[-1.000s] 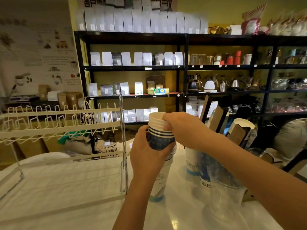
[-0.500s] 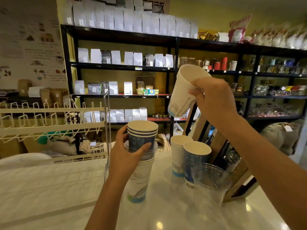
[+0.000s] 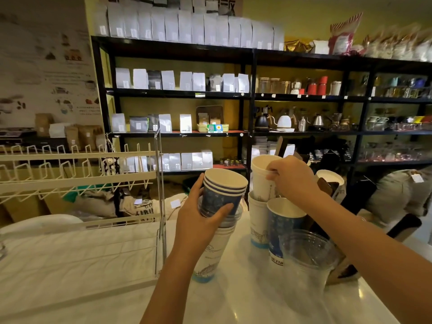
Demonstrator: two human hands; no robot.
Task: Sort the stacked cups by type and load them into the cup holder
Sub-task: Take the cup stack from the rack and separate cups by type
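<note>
My left hand [image 3: 198,218] grips a mixed stack of cups [image 3: 219,197]: dark blue paper cups on top, clear plastic cups under them, a white printed cup [image 3: 209,260] at the bottom on the counter. My right hand [image 3: 292,181] pinches the rim of a white paper cup [image 3: 261,181], which sits partly nested in another white cup [image 3: 257,220] on the counter. In front of these stand a single dark blue cup [image 3: 280,228] and a clear plastic cup [image 3: 308,260]. The white wire cup holder [image 3: 77,178] is at the left.
The white counter [image 3: 233,295] carries the cups. Wooden and dark holders [image 3: 327,185] with another white cup stand behind my right hand. Black shelves [image 3: 250,94] with white bags, kettles and jars fill the back wall. Sacks lie on the floor beyond the counter.
My right hand lifted a white cup off the top of the stack, swung it right, and has lowered it into the white cup on the counter. My left hand kept hold of the stack.
</note>
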